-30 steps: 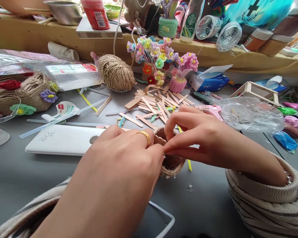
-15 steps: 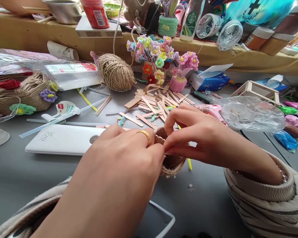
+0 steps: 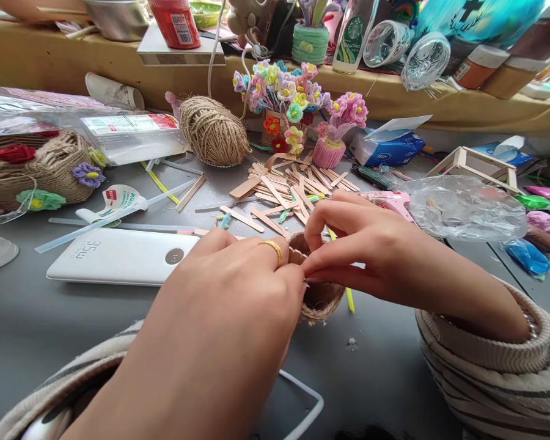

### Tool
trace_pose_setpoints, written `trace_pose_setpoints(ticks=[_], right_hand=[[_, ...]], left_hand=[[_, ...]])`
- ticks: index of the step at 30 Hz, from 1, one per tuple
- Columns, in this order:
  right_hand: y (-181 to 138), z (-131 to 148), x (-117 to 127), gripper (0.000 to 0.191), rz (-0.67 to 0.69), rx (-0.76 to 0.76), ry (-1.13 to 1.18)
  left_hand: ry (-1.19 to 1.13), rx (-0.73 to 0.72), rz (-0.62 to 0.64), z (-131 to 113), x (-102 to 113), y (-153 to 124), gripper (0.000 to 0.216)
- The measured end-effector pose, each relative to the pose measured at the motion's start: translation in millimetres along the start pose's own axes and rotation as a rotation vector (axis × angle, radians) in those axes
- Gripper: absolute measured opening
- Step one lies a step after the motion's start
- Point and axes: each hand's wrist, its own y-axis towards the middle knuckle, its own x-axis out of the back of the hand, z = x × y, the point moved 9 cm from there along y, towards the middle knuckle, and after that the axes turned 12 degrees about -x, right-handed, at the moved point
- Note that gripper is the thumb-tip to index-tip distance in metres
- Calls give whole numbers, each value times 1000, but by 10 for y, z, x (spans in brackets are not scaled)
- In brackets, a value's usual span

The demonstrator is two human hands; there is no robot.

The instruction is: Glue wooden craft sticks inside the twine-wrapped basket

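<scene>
A small twine-wrapped basket (image 3: 321,304) sits on the grey table just in front of me, mostly covered by both hands. My left hand (image 3: 220,342), with a gold ring on one finger, is closed around the basket's left side. My right hand (image 3: 376,250) pinches the basket's rim with thumb and forefinger, where the fingertips of both hands meet. What the fingertips pinch at the rim is too small to make out.
A pile of wooden craft sticks (image 3: 288,186) lies just behind the basket, with a twine ball (image 3: 213,131) and yarn flower pots (image 3: 293,107) further back. A white power bank (image 3: 119,260) lies at left, a pink glue gun (image 3: 392,201) and a crumpled plastic bag (image 3: 462,208) at right.
Both hands stay on the basket. The view has shifted slightly and my left hand has edged a little to the right over it.
</scene>
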Motion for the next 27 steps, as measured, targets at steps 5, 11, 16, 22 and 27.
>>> trace_pose_setpoints(ticks=[5,11,16,22,27], right_hand=[[5,-1,-9,20,13,-13,-14],[-1,-30,8,13,1,-34,19],[-4,-54,14,14,8,-39,38],[8,-59,19,14,20,-40,39],[18,-54,21,16,8,-33,14]], left_hand=[[-23,6,-5,6,-5,13,15],[-6,-2,7,4,-14,36,16],[7,3,7,5,-29,3,18],[37,52,19,63,-56,-38,30],[2,64,28,80,-85,-49,40]])
